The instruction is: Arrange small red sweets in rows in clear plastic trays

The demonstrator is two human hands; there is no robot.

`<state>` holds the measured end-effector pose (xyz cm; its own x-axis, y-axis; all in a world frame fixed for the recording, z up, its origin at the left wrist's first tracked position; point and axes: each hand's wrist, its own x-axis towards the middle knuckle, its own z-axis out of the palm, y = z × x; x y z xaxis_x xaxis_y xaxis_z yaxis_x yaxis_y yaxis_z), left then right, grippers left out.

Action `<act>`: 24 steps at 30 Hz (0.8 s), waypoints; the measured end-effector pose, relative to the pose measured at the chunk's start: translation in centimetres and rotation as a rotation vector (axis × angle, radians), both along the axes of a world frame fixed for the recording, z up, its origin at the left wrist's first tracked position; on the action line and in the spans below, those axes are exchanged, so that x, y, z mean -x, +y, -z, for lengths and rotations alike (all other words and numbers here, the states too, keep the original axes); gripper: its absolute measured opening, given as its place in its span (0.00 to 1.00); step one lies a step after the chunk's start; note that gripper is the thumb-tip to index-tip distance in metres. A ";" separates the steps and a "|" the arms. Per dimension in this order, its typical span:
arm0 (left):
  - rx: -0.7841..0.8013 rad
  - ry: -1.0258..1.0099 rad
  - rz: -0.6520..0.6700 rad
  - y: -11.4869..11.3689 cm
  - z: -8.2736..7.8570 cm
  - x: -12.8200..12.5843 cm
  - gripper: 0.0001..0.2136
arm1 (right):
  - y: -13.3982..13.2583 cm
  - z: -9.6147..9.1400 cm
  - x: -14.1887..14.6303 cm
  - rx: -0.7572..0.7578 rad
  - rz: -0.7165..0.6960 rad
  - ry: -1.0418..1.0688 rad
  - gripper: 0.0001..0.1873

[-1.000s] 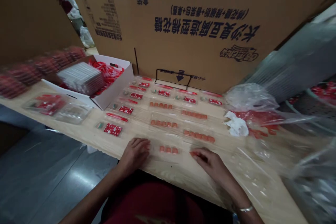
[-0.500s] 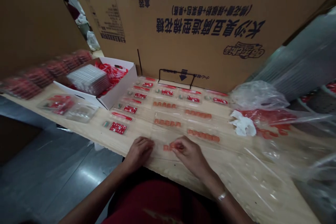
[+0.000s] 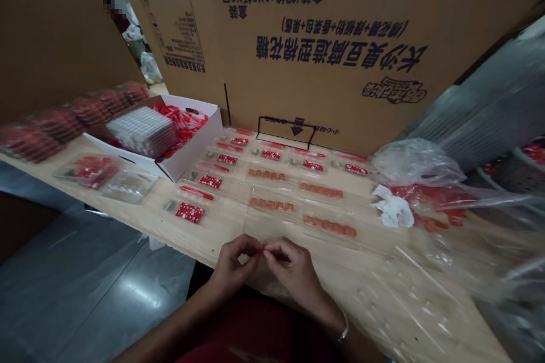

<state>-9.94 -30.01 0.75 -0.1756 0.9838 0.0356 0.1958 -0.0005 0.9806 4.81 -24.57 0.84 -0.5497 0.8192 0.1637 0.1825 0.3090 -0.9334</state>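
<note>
At the far left, rows of red-wrapped packs (image 3: 55, 127) lie along the back of the wooden table (image 3: 200, 235), and in front of them sit a see-through bag of red packets (image 3: 87, 173) and a see-through plastic tray (image 3: 130, 187). Next comes a white cardboard box (image 3: 191, 161) holding a stack of clear trays (image 3: 142, 131) on loose red pieces. A big brown carton (image 3: 319, 74) stands behind the table. The left hand (image 3: 234, 265) and right hand (image 3: 292, 275) are together at the near edge of the table, their fingertips meeting and both pinching a small red-orange piece (image 3: 264, 248); the piece sits right between them, partly covered by the fingers. Nothing stands between the hands and the laid-out rows just beyond them: red packets (image 3: 189, 212), red sticks (image 3: 196, 193) and short lines of orange pieces (image 3: 327, 226). Further right lie a crumpled white tissue (image 3: 394, 211), a plastic bag with red contents (image 3: 430, 197), and a sheet of clear plastic (image 3: 409, 300) over the table's right end.
</note>
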 end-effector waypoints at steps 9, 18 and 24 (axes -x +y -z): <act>0.266 -0.512 0.003 -0.8 0.2 0.1 0.10 | -1.3 1.3 -0.4 0.445 -0.106 0.138 0.05; 0.113 -0.020 -0.005 -1.0 0.3 0.1 0.04 | 0.0 0.7 -0.2 0.166 -0.136 0.015 0.02; -0.085 0.652 -0.050 0.2 2.9 2.1 0.07 | 2.1 2.8 0.8 -0.461 -0.244 -0.347 0.10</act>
<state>-12.09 -29.82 -2.12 -0.1371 0.9641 0.2273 0.7516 -0.0482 0.6578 4.02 -22.44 -2.01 -0.7965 0.5511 0.2485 0.3245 0.7365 -0.5935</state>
